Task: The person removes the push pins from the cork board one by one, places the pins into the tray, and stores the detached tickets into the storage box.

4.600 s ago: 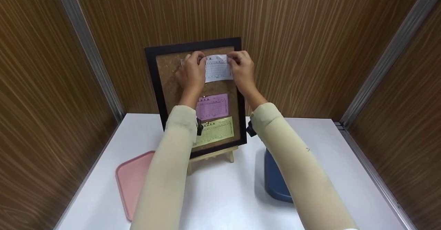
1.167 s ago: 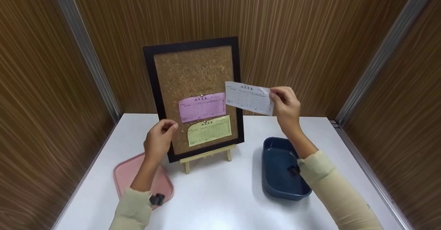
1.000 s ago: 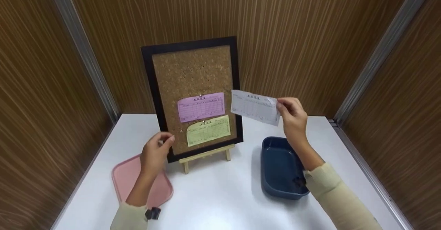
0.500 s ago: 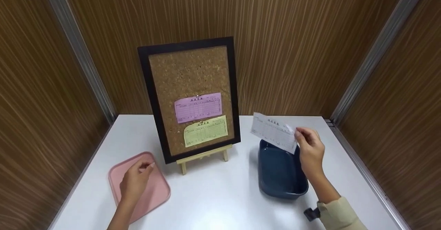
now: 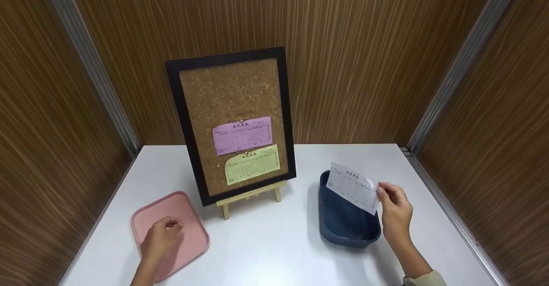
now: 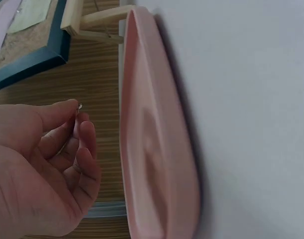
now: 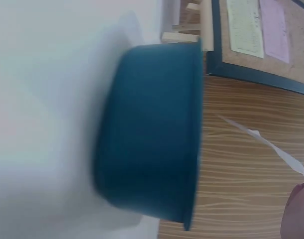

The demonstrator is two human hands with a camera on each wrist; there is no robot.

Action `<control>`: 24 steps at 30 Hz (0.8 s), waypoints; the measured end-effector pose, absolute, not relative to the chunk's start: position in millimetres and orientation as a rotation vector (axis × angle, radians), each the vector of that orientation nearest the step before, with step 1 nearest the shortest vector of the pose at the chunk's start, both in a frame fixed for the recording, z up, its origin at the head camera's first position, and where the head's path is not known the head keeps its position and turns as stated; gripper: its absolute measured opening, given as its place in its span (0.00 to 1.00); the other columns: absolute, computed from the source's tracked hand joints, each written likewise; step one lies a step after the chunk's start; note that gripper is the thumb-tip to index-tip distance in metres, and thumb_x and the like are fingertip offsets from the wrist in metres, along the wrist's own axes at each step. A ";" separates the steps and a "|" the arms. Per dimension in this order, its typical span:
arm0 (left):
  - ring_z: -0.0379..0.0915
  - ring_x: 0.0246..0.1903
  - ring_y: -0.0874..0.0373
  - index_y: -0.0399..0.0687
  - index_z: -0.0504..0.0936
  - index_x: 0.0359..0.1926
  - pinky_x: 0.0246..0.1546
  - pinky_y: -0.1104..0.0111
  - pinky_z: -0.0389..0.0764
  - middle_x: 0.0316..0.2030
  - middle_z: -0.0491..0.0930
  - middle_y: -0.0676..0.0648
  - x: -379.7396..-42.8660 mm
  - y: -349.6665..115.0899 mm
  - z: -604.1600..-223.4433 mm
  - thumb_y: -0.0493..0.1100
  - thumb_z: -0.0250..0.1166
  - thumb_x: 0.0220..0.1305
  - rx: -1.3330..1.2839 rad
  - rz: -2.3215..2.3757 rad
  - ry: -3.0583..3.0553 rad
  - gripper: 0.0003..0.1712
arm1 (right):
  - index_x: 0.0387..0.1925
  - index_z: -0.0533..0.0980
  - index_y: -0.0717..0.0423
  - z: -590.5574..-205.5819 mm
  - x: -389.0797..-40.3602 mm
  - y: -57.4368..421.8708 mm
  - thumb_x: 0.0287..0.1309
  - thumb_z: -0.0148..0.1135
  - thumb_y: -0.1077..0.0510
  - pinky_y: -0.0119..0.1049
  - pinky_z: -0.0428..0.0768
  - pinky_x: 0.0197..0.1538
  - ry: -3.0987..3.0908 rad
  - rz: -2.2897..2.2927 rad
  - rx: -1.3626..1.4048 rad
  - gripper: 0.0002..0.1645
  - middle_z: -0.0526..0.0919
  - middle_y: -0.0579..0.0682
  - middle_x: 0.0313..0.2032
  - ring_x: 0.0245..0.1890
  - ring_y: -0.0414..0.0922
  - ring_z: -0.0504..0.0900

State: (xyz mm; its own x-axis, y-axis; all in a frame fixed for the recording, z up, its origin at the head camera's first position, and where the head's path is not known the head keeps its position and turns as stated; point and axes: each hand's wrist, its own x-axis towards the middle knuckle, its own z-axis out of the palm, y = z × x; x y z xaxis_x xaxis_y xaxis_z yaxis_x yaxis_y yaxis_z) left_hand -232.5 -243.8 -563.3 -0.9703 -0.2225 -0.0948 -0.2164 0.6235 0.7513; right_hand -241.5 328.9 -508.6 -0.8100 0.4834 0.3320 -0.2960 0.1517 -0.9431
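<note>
My right hand pinches a white printed paper slip by its right edge, holding it tilted above the dark blue bin. In the right wrist view the slip shows nearly edge-on, apart from the bin. My left hand is over the pink tray. Between its thumb and forefinger a small shiny push pin is pinched, mostly hidden. Purple and yellow-green slips are pinned to the framed cork board, each with a pin at its top edge.
A small wooden easel holds the board near the back of the white table. Wood-grain panels enclose the table at the back and both sides.
The white slip has come off the top of the board and travelled right and down to over the bin. My left hand has dropped from the board to over the pink tray.
</note>
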 end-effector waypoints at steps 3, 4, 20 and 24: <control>0.80 0.50 0.44 0.48 0.84 0.49 0.49 0.48 0.72 0.51 0.84 0.42 -232.0 -246.8 -569.6 0.48 0.60 0.70 0.401 -1.275 -2.850 0.14 | 0.53 0.77 0.70 -517.0 -239.5 329.1 0.67 0.63 0.62 0.20 0.77 0.47 -1.856 1.746 -0.230 0.17 0.80 0.46 0.44 0.44 0.39 0.78; 0.80 0.50 0.45 0.48 0.84 0.48 0.49 0.48 0.72 0.50 0.84 0.42 -231.7 -247.5 -571.2 0.48 0.60 0.69 0.404 -1.264 -2.857 0.13 | 0.53 0.77 0.70 -519.7 -238.9 329.2 0.67 0.62 0.62 0.20 0.77 0.47 -1.865 1.748 -0.248 0.17 0.80 0.45 0.43 0.44 0.38 0.78; 0.81 0.43 0.52 0.49 0.85 0.38 0.48 0.48 0.75 0.39 0.86 0.49 -232.3 -249.2 -585.3 0.40 0.61 0.64 0.303 -1.209 -2.917 0.07 | 0.53 0.79 0.63 -553.5 -233.1 328.3 0.71 0.60 0.58 0.15 0.73 0.45 -2.115 1.555 -0.415 0.15 0.76 0.49 0.47 0.44 0.32 0.74; 0.81 0.42 0.52 0.48 0.86 0.38 0.47 0.47 0.75 0.38 0.86 0.49 -233.8 -248.7 -587.2 0.41 0.61 0.65 0.300 -1.201 -2.942 0.07 | 0.52 0.79 0.63 -559.0 -232.1 329.3 0.70 0.60 0.59 0.16 0.71 0.42 -2.165 1.437 -0.421 0.14 0.76 0.52 0.46 0.40 0.31 0.73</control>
